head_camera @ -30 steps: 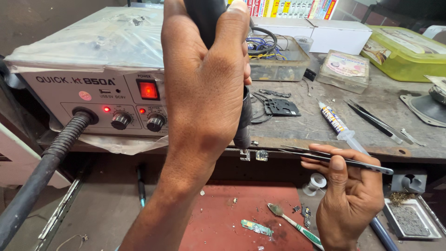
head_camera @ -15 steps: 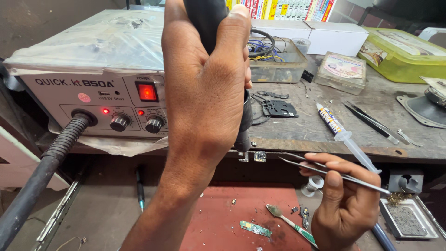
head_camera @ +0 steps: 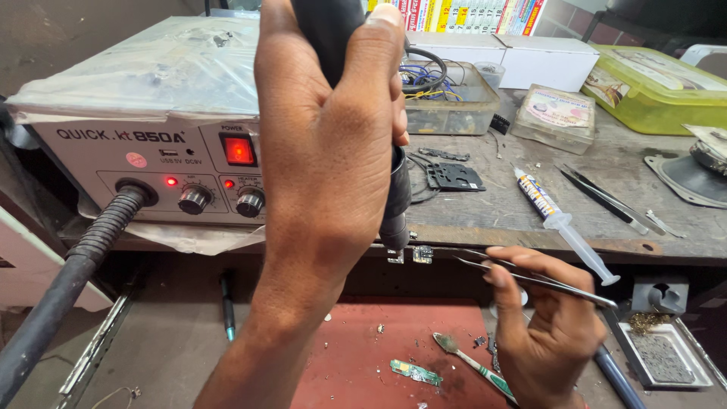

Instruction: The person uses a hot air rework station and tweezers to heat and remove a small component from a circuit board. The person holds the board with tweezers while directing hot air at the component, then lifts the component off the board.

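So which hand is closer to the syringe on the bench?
The right hand. It holds tweezers just below and left of the syringe. The left hand grips the black handle farther left.

Hot-air tool and tweezers at a repair bench

Centre frame, the left hand point(head_camera: 333, 151) grips a black hot-air handle point(head_camera: 395, 198), nozzle down; lower right, the right hand point(head_camera: 549, 333) pinches tweezers point(head_camera: 530, 276) pointing at small chips point(head_camera: 413, 255).
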